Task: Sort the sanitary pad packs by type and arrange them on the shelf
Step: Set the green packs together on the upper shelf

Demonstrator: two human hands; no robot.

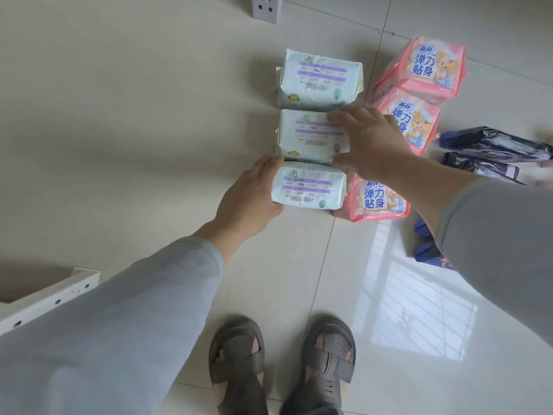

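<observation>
Looking down from the head view, three pale green packs lie in a column on the tiled floor, each with its long axis running left to right and its printed back face up. The left hand grips the nearest green pack at its left short end, fingers curled over the far edge and thumb under the near edge. The right hand lies over the right end of the middle green pack, fingers spread and reaching across its top, thumb down at the seam between this pack and the nearest one; whether it clasps the pack or only presses on it I cannot tell. The far green pack sits just beyond, touching or nearly touching the middle one.

Just right of the green column runs a column of three pink packs: the far pink pack, a middle pink pack partly behind the right hand, and a near pink pack touching the right end of the nearest green pack. Further right lie dark navy packs, angled, and more blue packs partly hidden by the right sleeve.

Left of the green column the floor lies open. A white perforated shelf frame shows at the lower left, a wall socket at the top, and two sandalled feet at the bottom
</observation>
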